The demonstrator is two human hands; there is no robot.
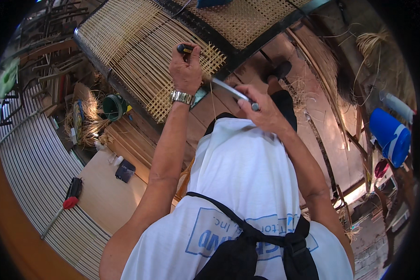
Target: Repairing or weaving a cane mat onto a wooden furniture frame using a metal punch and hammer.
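Observation:
My left hand (185, 72) is closed round a tool with a black handle (184, 48), above a cane-woven panel (140, 44). The tool's working end is hidden by the hand. To the right and nearer my body, my right hand (262, 111) grips a straight silvery metal rod (229, 88), which slants up toward my left wrist. Its far end is blurred, so its exact kind cannot be told. Beneath my left hand, the panel has long parallel strands with crosswise weave along the near edge. Its far part is densely woven.
Another cane panel (247, 21) in a dark frame adjoins at the upper right. On the left are a green bucket (114, 107), loose fibre strands and a black wallet-like item (125, 171) on a board. A blue container (389, 135) stands at the right.

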